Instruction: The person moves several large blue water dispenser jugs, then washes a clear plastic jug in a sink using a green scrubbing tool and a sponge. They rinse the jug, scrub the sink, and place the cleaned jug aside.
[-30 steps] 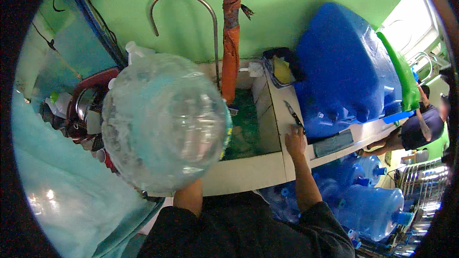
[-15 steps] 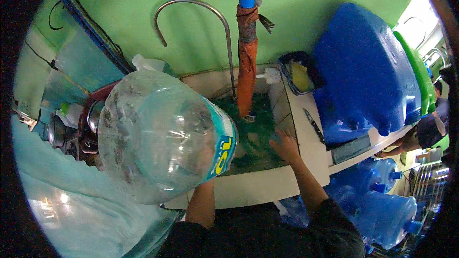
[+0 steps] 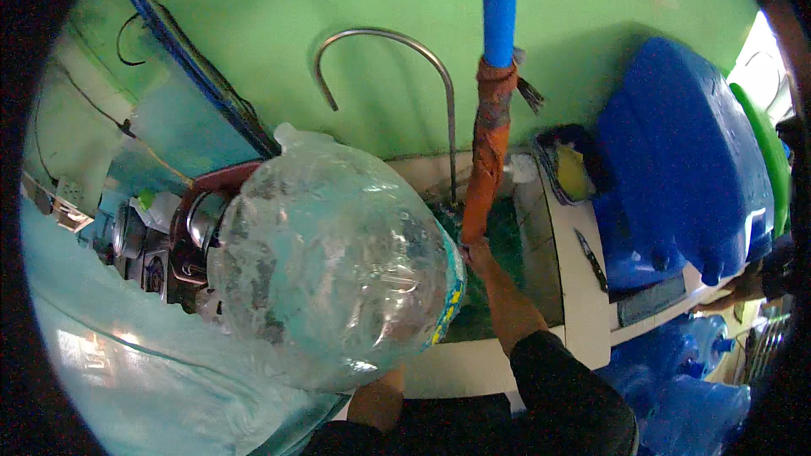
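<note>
Far left: a clutter of metal cans and a dark red frame (image 3: 198,203) against a pale teal wall (image 3: 127,363); too blurred to sort further.

Jug (image 3: 329,262): 1 large clear water jug, round-bodied, thin hard plastic, wet and crinkled-looking with glare, a coloured label band at its right edge. It is raised in front of the person, left of the sink (image 3: 498,245), its body blocking most of the view below. Left hand (image 3: 378,393) is under the jug's lower end; only the wrist and heel show, so I cannot tell how the fingers lie.

Judgement: the load is bulky and slick. Keep the supporting palm flat beneath the base and the jug close to the body, since 1 hand bears it.

Centre: bent steel spout (image 3: 405,59), thin, smooth, hooked. Beside it a blue pipe (image 3: 498,0) whose lower part is wrapped in rust-orange cloth.

Right hand (image 3: 475,255) reaches into the sink at the foot of that wrap, touching or just short of it; fingers hidden, grip cannot be told.

Right: white ledge with a dark knife (image 3: 591,257), then 1 blue tub (image 3: 684,169), smooth moulded plastic.
</note>
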A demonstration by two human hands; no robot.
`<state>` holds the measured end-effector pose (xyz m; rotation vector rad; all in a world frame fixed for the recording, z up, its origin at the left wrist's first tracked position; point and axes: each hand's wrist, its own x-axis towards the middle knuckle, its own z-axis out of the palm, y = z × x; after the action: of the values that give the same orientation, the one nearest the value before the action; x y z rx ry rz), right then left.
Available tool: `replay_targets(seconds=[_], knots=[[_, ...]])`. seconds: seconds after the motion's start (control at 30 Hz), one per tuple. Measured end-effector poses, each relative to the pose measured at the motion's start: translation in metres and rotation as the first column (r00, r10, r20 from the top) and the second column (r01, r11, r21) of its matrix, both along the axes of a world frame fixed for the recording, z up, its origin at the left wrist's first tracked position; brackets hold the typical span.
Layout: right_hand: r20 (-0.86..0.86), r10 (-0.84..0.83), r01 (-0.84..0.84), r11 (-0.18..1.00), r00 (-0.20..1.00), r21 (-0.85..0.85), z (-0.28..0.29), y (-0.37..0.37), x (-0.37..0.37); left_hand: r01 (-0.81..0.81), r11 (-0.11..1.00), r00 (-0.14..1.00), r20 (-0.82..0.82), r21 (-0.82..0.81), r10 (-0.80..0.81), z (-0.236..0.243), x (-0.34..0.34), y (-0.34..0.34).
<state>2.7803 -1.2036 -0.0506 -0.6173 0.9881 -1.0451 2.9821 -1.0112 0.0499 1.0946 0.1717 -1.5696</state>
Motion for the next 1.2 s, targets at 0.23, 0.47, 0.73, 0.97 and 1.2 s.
replay_targets(seconds=[0.23, 0.47, 0.73, 0.97, 1.2], knots=[[-0.551, 0.121, -0.405, 0.806, 0.826, -0.431, -0.033, 0.029, -0.024, -0.002, 1.000, 0.999, -0.041, -0.021, 0.001, 0.002, -0.013, -0.012], [-0.185, 0.153, -0.155, 0.988, 0.971, 0.004, 0.061, 0.096, -0.088, -0.012, 0.996, 0.996, -0.094, -0.086, 0.004, 0.004, -0.026, -0.039], [-0.332, -0.125, 0.085, 0.988, 0.935, -0.130, 0.230, 0.148, -0.177, -0.044, 0.982, 0.989, -0.148, -0.184, 0.017, 0.013, -0.029, -0.071], [-0.223, -0.283, 0.257, 0.957, 0.933, -0.137, 0.295, 0.197, -0.206, -0.095, 0.941, 0.981, -0.191, -0.326, 0.032, 0.021, 0.003, -0.070], [-0.414, -0.322, 0.176, 0.919, 0.851, -0.352, 0.341, 0.211, -0.214, -0.178, 0.826, 0.979, -0.177, -0.535, 0.097, 0.034, 0.081, -0.039]])
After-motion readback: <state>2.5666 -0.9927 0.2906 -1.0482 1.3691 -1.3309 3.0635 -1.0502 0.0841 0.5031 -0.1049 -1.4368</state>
